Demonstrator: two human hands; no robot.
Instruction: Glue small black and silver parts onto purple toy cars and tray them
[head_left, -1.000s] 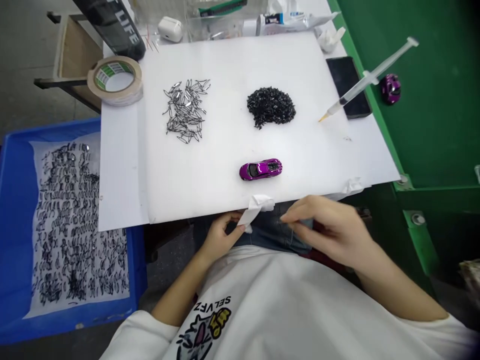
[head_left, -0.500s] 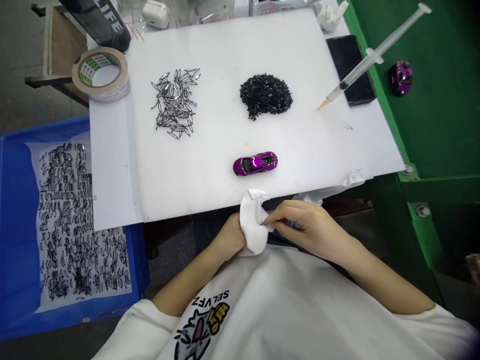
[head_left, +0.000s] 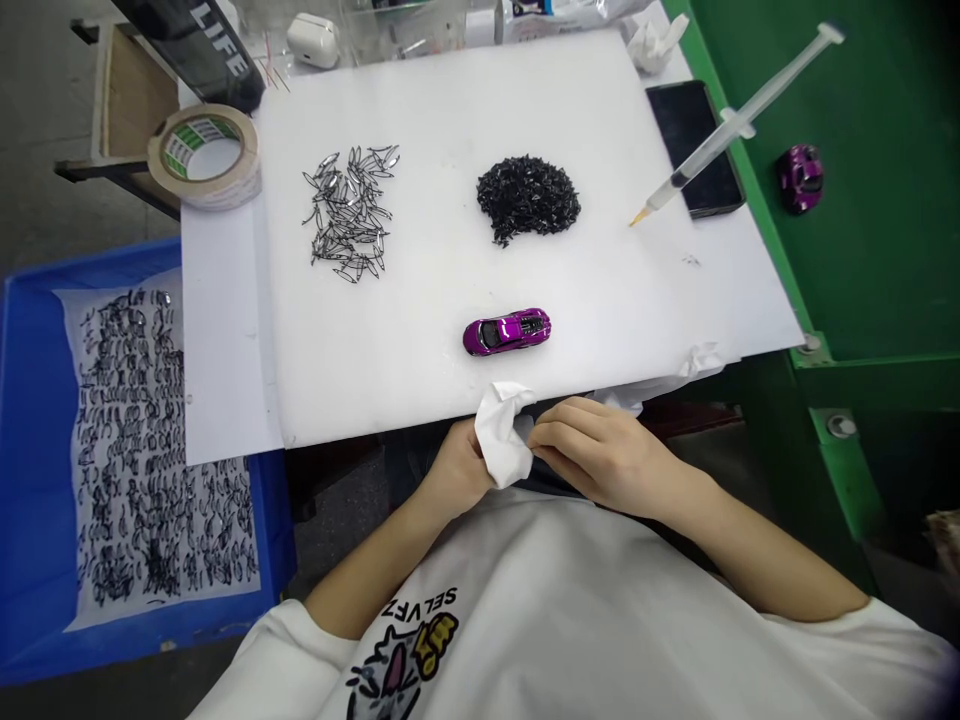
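A white shirt point(head_left: 600, 610) with a printed cartoon and lettering fills the near edge. Just beyond it, the left hand point(head_left: 459, 470) is curled, its fingers closed on a soft, creased white tissue point(head_left: 502, 440) that flares out in uneven folds. The right hand point(head_left: 600, 450) is partly closed, its bent fingers drawn together with the tips at the tissue's right edge; whether they pinch anything small is hidden. The tissue is in front of the near edge of a smooth, matte white board point(head_left: 405, 370), which lies over white sheets.

On the board, near the tissue, sits a glossy purple toy car point(head_left: 507, 332), low and rounded, with black windows. To the left, a blue plastic tray point(head_left: 30, 450) holds a white sheet covered with rows of thin dark curved pieces. Farther up the board are a loose tangle of slim leaf-shaped loops point(head_left: 349, 215) and a dense, rough-textured heap of shiny black bits point(head_left: 529, 198). Right of these, a translucent syringe point(head_left: 712, 145) with an orange tip slants across a flat black phone point(head_left: 686, 125). Beyond the loops, a ridged-edged tape roll point(head_left: 169, 175) lies near a dark cylindrical bottle point(head_left: 202, 55).
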